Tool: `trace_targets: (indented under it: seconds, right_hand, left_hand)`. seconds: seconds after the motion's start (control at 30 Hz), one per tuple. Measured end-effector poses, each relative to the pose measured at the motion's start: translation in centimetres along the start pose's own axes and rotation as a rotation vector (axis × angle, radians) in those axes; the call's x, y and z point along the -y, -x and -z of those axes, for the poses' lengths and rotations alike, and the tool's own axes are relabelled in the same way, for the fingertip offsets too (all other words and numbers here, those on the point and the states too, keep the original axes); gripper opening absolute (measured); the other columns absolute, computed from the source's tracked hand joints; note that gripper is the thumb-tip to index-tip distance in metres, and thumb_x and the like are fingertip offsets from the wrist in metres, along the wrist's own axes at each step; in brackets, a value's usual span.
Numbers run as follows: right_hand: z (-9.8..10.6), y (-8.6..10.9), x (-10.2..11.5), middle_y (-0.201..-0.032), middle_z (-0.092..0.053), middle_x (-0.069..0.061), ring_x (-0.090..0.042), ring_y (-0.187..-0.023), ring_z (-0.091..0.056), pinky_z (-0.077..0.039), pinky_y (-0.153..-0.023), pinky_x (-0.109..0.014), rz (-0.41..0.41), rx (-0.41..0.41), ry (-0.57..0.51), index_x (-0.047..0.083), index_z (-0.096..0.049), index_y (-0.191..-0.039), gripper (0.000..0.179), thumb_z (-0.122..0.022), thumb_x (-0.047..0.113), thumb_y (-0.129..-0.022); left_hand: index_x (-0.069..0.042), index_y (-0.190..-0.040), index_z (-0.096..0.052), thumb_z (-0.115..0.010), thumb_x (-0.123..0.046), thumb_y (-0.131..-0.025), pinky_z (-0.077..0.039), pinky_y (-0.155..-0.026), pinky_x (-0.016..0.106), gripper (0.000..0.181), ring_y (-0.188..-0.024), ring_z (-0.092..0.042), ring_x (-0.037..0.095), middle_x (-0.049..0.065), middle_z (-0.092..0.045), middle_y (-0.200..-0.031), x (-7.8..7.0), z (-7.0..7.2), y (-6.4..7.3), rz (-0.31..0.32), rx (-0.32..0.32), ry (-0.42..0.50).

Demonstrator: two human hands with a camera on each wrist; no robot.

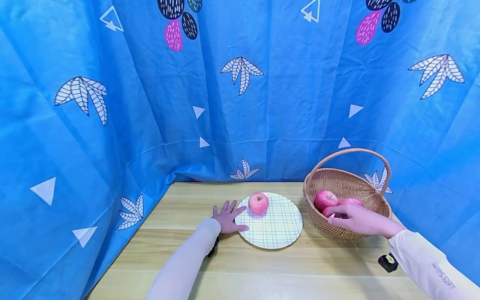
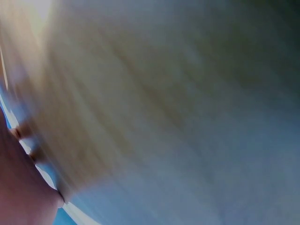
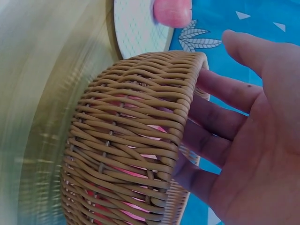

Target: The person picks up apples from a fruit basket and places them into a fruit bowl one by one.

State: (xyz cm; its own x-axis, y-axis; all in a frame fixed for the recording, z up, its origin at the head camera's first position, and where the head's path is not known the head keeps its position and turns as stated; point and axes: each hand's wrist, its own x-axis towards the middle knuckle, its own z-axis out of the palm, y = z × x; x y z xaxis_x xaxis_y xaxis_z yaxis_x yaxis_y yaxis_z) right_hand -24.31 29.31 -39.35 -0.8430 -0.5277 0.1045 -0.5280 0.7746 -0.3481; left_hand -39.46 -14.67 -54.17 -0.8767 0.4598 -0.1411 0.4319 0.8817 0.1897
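Observation:
A pink-red apple [image 1: 258, 203] sits near the back left of a round white checked plate [image 1: 277, 229]. My left hand [image 1: 228, 220] lies at the plate's left edge with its fingers spread, thumb and forefinger over the rim. To the right stands a wicker basket [image 1: 348, 183] holding several red apples [image 1: 325, 200]. Over the basket's front rim reaches my right hand [image 1: 356, 218], its fingertips at the apples. In the right wrist view the long fingers [image 3: 211, 117] dip behind the rim, their tips hidden, while the thumb stays apart, outside the basket [image 3: 126, 126].
Everything rests on a light wooden table [image 1: 180, 250]. Blue patterned curtain [image 1: 240, 125] hangs behind it and along both sides. The basket's tall arched handle [image 1: 352, 151] rises above its bowl. A black strap piece [image 1: 388, 262] hangs below the right wrist.

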Motion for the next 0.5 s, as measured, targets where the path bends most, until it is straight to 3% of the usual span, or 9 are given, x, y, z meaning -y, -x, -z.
trace_targets:
  seconds: [0.07, 0.17, 0.3, 0.5]
  right_hand:
    - [0.0, -0.1, -0.1, -0.113, -0.071, 0.006, -0.017, -0.105, -0.065, -0.055, -0.088, -0.039, 0.017, -0.034, 0.007, 0.019, -0.073, -0.118, 0.025, -0.062, 0.034, -0.101]
    - [0.1, -0.3, -0.4, -0.106, -0.073, 0.006, -0.011, -0.096, -0.065, -0.054, -0.081, -0.033, 0.01, -0.062, -0.014, 0.02, -0.074, -0.115, 0.022, -0.063, 0.032, -0.1]
    - [0.3, -0.5, -0.9, -0.107, -0.073, 0.0, -0.007, -0.086, -0.065, -0.053, -0.075, -0.027, -0.081, -0.055, -0.098, 0.016, -0.071, -0.122, 0.029, -0.063, 0.033, -0.101]
    - [0.7, -0.6, -1.5, -0.127, -0.069, -0.013, -0.027, -0.109, -0.068, -0.055, -0.088, -0.038, -0.157, -0.125, -0.131, 0.011, -0.065, -0.133, 0.039, -0.06, 0.033, -0.102]
  left_hand:
    - [-0.045, -0.159, -0.02, -0.038, -0.095, -0.075, 0.003, -0.115, 0.075, 0.1, -0.157, 0.0, 0.037, 0.005, -0.005, -0.171, 0.1, -0.1, -0.2, -0.004, -0.002, 0.004]
    - [-0.046, -0.159, -0.017, -0.036, -0.097, -0.074, 0.004, -0.115, 0.075, 0.102, -0.157, 0.003, 0.035, 0.003, -0.002, -0.172, 0.3, -0.3, -0.4, -0.003, 0.008, 0.002]
    - [-0.049, -0.159, -0.017, -0.034, -0.099, -0.072, 0.005, -0.115, 0.075, 0.101, -0.157, 0.005, 0.034, 0.0, 0.0, -0.172, 0.3, -0.6, -0.4, 0.001, 0.007, -0.001]
    - [-0.049, -0.158, -0.017, -0.035, -0.098, -0.073, 0.004, -0.115, 0.075, 0.1, -0.157, 0.005, 0.033, 0.0, -0.001, -0.172, 0.5, -0.7, -0.5, 0.0, -0.002, 0.006]
